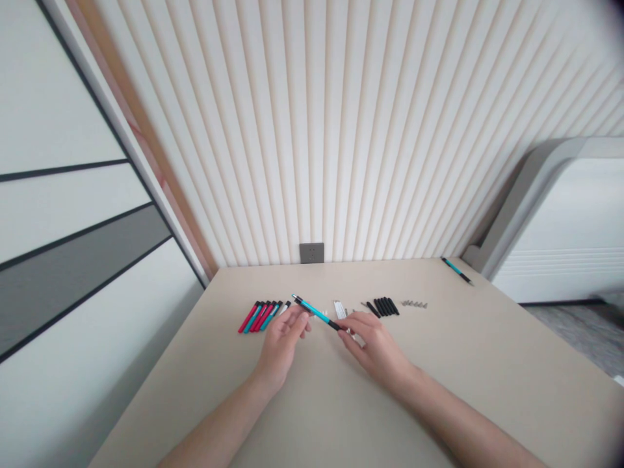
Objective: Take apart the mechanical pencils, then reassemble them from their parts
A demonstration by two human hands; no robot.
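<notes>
gripping a teal-and-black pen [316, 312] crosswise, the left hand [283, 344] closes its fingertips on the barrel while the right hand [374, 348] pinches the black end, thumb and fingers together.

The camera sits on my head and looks forward and down across the beige tabletop [463, 364]. My left hand [281, 344] and right hand [375, 348] appear just below the centre of the frame, close enough to fill little of it, while the ribbed wall panel [341, 130] takes up the upper frame.
</notes>
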